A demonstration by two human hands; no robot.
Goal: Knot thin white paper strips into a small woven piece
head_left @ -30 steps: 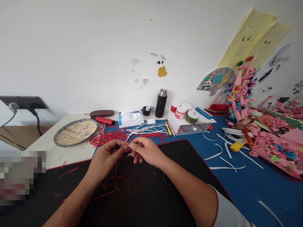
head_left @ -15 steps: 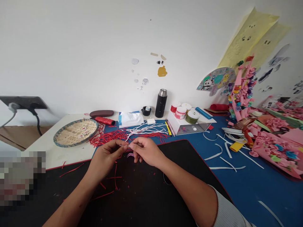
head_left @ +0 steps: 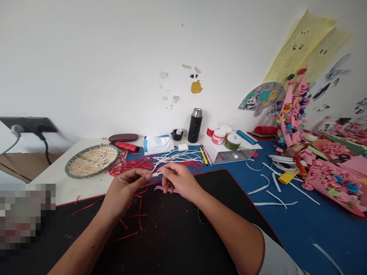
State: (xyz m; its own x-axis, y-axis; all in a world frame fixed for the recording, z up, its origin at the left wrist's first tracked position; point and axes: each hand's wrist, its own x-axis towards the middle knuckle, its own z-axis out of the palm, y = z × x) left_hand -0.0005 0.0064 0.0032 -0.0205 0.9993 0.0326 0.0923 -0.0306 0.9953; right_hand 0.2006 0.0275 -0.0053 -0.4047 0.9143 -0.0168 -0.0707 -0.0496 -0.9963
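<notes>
Over the black mat [head_left: 177, 236], my left hand [head_left: 126, 189] and my right hand [head_left: 179, 179] meet, each pinching one end of a short white strip [head_left: 156, 174]. Both hands have their fingers closed on it. A curved pink strip [head_left: 160, 188] lies on the mat just under my right fingers. Loose red strips [head_left: 139, 208] are scattered on the mat below my left hand. Right behind the hands lies a heap of red and white strips [head_left: 160, 160].
A woven basket [head_left: 91, 160] and a red thread spool [head_left: 127, 146] sit at back left. A black flask [head_left: 195, 125], jars on a white box [head_left: 226, 149] and a tissue pack [head_left: 158, 144] line the wall. Pink paper flowers [head_left: 332, 179] crowd the right; white strips [head_left: 269, 191] lie on blue cloth.
The hands drew slightly apart, so the white strip shows between the fingertips. My right hand lifted a little, uncovering more of the pink strip on the mat.
</notes>
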